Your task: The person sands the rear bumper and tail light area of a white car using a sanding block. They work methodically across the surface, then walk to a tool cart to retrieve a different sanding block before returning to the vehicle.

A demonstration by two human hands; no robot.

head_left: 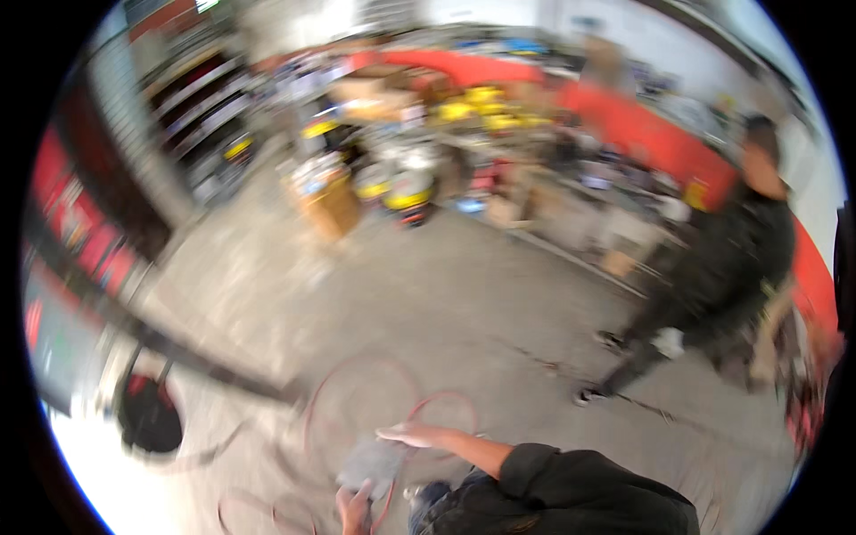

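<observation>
A flat grey sheet-like piece [371,467] is in front of me, low in the view and blurred; I cannot tell its exact kind. My left hand [353,506] grips its lower edge, with the thumb lying on top. Beside the upper right edge of the piece is my right hand [412,434], fingers stretched out toward the left. Blur hides whether the right hand touches it. Below both hands, a thin red hose [314,392] curls in loops across the concrete floor.
At right, another person [740,241] in dark clothes stands by a cluttered workbench [615,236]. Buckets [410,189] and a cardboard box [330,209] stand on the floor ahead. A dark post [205,361] and a round black object [150,415] are at left.
</observation>
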